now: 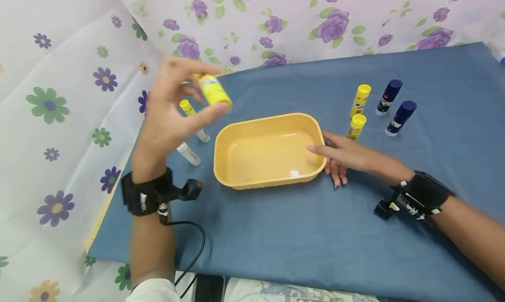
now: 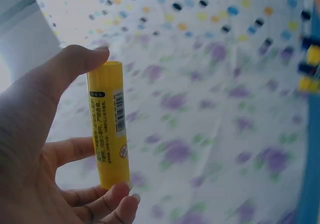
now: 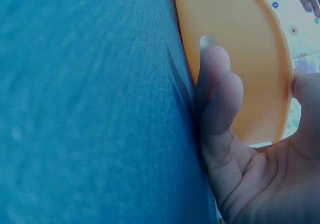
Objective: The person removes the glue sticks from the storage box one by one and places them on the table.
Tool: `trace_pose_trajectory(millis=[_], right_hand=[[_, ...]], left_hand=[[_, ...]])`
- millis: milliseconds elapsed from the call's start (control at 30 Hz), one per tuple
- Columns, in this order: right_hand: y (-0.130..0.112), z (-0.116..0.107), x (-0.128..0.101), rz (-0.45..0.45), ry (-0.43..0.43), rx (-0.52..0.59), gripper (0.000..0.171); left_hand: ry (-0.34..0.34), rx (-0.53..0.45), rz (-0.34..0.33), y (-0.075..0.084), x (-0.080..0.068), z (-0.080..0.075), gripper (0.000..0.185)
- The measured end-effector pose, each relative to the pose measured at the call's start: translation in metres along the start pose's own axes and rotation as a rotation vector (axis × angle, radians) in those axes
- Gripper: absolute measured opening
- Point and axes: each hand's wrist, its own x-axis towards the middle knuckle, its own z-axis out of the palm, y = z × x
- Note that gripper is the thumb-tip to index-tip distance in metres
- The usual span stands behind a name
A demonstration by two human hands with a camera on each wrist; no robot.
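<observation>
Raised above the left part of the table, my left hand [image 1: 159, 113] holds a yellow glue stick [image 1: 213, 90] between thumb and fingertips. The left wrist view shows the thumb on one end of this stick [image 2: 110, 124] and fingers at the other. A yellow plastic tub [image 1: 260, 155] with nothing in it sits mid-table. My right hand [image 1: 349, 155] grips its right end, thumb over the rim and fingers along the outer wall [image 3: 255, 84]. Partly hidden behind my left hand are a yellow tube top [image 1: 186, 107] and white tube ends [image 1: 189, 154].
Right of the tub stand two yellow glue sticks [image 1: 360, 101] and two dark blue-capped ones [image 1: 389, 97]. A blue cloth [image 1: 284, 232] covers the table. Flowered sheets [image 1: 252, 26] hang behind and at the left. A black cable [image 1: 203, 238] trails from the left wrist camera.
</observation>
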Motion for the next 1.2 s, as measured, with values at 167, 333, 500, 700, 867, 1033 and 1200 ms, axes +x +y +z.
trace_pose_trajectory(millis=[167,333,500,700,867,1033,1200], right_hand=[[-0.001,0.0,-0.001,-0.022,-0.012,0.008,0.073],[-0.003,0.001,0.001,-0.019,-0.02,0.009,0.073],[-0.002,0.0,0.002,-0.001,-0.013,0.027,0.074],[0.001,-0.001,0.001,-0.001,-0.014,0.029,0.075],[0.002,-0.002,-0.003,-0.001,-0.008,0.027,0.077],[0.003,-0.003,-0.005,-0.011,0.001,0.019,0.074],[0.0,-0.001,0.001,-0.024,-0.025,0.017,0.074]], left_hand=[[0.265,0.182,-0.149,0.02,-0.014,-0.034,0.047],[0.415,0.373,-0.402,0.007,-0.04,-0.057,0.048],[0.325,0.683,-0.464,-0.028,-0.06,-0.077,0.064],[0.149,0.891,-0.424,-0.07,-0.077,-0.071,0.073],[0.069,0.912,-0.451,-0.094,-0.088,-0.055,0.069],[0.079,0.833,-0.454,-0.102,-0.091,-0.047,0.061],[0.119,0.805,-0.482,-0.1,-0.087,-0.055,0.06]])
